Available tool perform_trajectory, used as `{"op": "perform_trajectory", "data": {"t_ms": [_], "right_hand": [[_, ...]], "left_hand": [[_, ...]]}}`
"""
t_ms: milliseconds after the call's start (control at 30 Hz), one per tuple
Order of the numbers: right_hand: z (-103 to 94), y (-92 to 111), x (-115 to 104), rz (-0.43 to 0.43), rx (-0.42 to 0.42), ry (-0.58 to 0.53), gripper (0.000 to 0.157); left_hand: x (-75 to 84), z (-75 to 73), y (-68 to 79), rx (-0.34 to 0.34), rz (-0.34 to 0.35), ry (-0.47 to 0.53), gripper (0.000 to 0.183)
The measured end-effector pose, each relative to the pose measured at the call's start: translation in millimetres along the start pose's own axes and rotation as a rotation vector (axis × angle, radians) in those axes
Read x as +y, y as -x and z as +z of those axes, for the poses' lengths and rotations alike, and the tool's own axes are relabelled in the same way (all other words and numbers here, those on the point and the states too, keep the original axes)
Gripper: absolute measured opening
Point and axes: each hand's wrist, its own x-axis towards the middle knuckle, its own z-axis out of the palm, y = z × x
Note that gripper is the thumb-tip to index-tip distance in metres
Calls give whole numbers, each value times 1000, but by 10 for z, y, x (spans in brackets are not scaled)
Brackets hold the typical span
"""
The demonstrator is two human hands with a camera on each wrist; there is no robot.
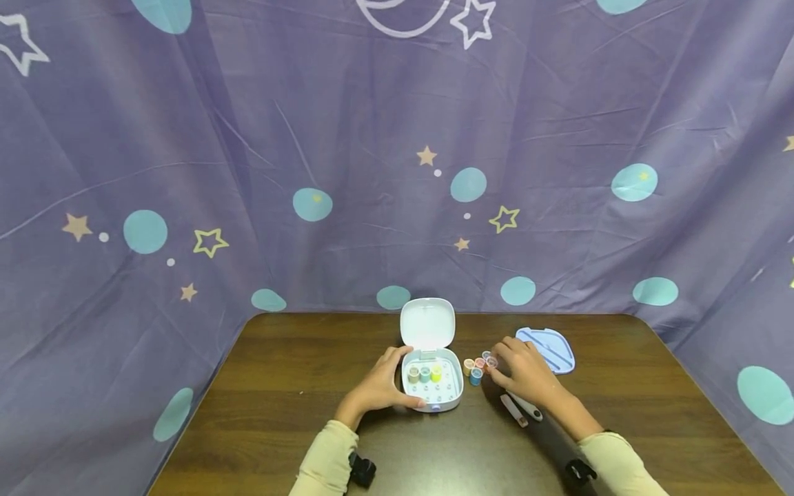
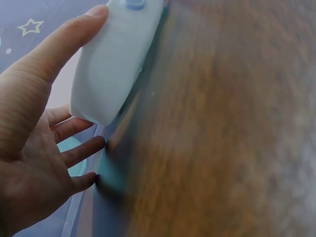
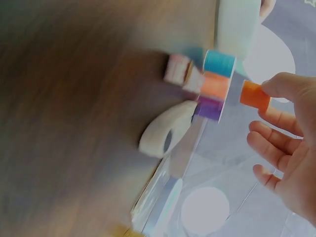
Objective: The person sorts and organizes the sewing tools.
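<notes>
A small white sewing box (image 1: 457, 394) stands on the table with its lid (image 1: 428, 324) raised. Three thread spools, a tan one (image 1: 413, 375), a teal one (image 1: 424, 374) and a yellow one (image 1: 436, 373), stand on its pegs. My left hand (image 1: 386, 383) grips the box's left side, thumb at the front. To the right, my right hand (image 3: 291, 128) pinches an orange thread spool (image 3: 254, 95) between thumb and index finger. Beside it stand several loose spools, among them a blue one (image 3: 219, 63), a light orange one (image 3: 215, 85) and a purple one (image 3: 209, 108).
A light blue tray-like piece (image 1: 561, 351) lies behind my right hand. Nearer me are a pale tool with a holed handle (image 1: 528, 408) and a small pale strip with a brown end (image 1: 513, 410). A patterned purple cloth (image 1: 347, 138) hangs behind the table (image 1: 279, 386).
</notes>
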Motion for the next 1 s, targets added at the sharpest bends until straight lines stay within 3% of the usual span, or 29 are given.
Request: {"op": "perform_trajectory", "data": {"t_ms": [433, 767, 1000], "right_hand": [[82, -215, -266, -83, 52, -156, 19], [132, -262, -307, -122, 5, -153, 16], [151, -290, -294, -145, 27, -139, 19]], "left_hand": [[-16, 22, 18, 0, 25, -76, 111], [57, -10, 17, 3, 94, -341, 108], [192, -93, -28, -16, 146, -506, 104]]}}
